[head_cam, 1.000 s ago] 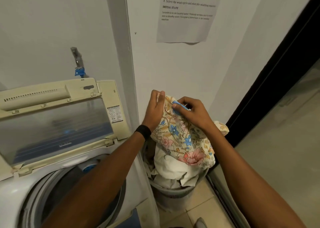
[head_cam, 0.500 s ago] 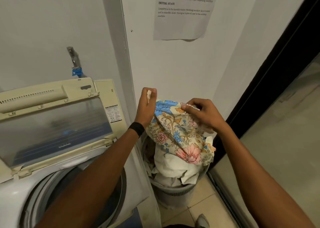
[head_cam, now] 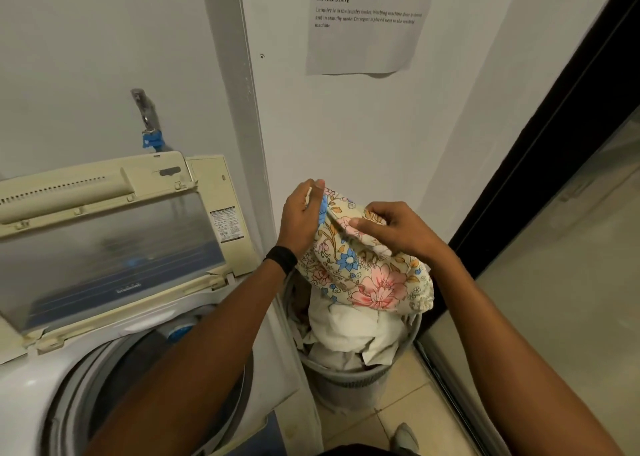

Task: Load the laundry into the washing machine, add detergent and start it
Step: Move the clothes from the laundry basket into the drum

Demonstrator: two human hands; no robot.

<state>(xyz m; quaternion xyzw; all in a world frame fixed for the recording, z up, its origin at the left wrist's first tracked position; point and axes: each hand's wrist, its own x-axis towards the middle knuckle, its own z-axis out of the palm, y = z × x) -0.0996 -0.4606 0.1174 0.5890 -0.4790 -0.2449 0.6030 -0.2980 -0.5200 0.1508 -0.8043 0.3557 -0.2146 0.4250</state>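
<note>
Left hand (head_cam: 300,221) and right hand (head_cam: 398,236) each pinch the floral cloth (head_cam: 367,282) above the basket (head_cam: 346,386). The washer drum (head_cam: 114,393) lies at eight o'clock, nearest the left hand

Left hand (head_cam: 300,220), right hand (head_cam: 401,231) both pinching floral cloth (head_cam: 367,277) (left higher).
</note>
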